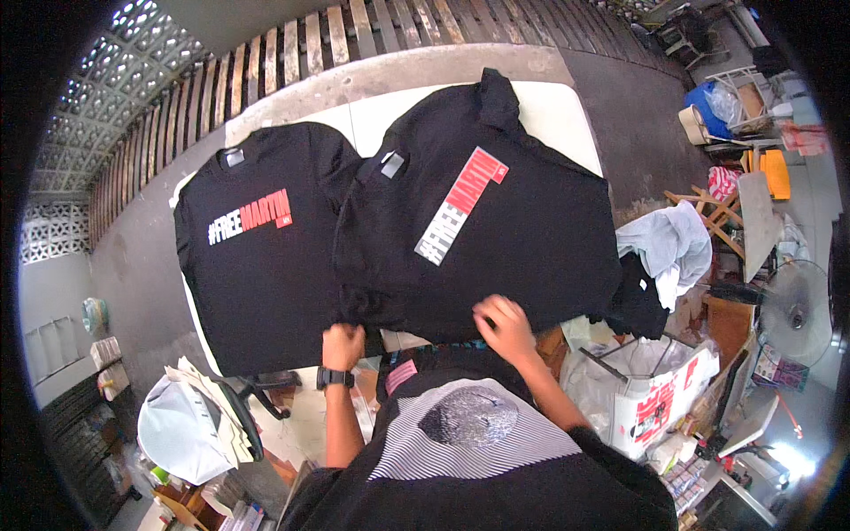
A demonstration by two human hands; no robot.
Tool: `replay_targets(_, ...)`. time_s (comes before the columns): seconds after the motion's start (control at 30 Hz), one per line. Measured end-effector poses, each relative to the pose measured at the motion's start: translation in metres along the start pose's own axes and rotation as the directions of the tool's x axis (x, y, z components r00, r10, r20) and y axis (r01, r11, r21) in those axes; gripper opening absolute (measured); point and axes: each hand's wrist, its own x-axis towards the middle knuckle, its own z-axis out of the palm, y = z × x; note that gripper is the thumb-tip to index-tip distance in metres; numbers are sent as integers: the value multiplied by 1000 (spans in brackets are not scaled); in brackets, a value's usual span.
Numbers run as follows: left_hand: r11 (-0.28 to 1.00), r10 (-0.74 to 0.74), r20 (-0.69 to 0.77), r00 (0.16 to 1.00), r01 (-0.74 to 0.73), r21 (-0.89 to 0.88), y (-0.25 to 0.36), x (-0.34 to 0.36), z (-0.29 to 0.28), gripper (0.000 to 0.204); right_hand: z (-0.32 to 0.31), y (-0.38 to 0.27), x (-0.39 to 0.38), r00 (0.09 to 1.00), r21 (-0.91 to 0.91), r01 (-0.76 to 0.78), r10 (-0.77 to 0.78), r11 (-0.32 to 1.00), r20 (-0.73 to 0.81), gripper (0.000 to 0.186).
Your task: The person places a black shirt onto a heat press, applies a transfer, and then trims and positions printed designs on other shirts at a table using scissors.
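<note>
Two black T-shirts with a red and white print lie front up on a white table [553, 115]. The left T-shirt [266, 301] lies fairly straight. The right T-shirt [531, 257] is tilted and overlaps the other's side, its far sleeve bunched up. At the near edge, where the shirts meet, my left hand [343, 347] is closed on the right T-shirt's black cloth; a dark watch is on that wrist. My right hand [505, 327] rests on the right T-shirt near its lower edge, fingers bent and a little apart, slightly blurred.
Grey and white cloths [668, 243] are heaped right of the table. A plastic-lined bin [611, 376] stands near right, a fan [794, 314] beyond it. At near left is a chair [239, 420] beside a white cloth-covered object [181, 429]. Wooden slats [336, 35] line the far side.
</note>
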Motion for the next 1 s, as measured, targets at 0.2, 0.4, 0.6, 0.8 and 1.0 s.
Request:
replay_targets(0.2, 864, 503, -417, 757, -454, 219, 91, 83, 32, 48, 89, 3, 115, 977, -162, 209, -202, 964, 63, 29)
replay_targets(0.4, 852, 484, -345, 804, -342, 397, 58, 105, 61, 64, 100, 30, 120, 946, -165, 324, -323, 931, 36, 18)
replay_targets(0.6, 856, 471, -349, 810, -324, 402, 62, 104, 60, 64, 113, 5, 145, 997, -275, 67, -74, 959, -15, 41)
replay_targets(0.8, 855, 471, -375, 799, -309, 417, 63, 102, 61, 62, 121, 1, 145, 995, -226, -62, 44, 972, -87, 31)
replay_targets(1.0, 855, 473, -393, 788, -302, 423, 60, 104, 61, 63, 111, 19, 153, 974, 28, -194, 196, 981, -112, 17)
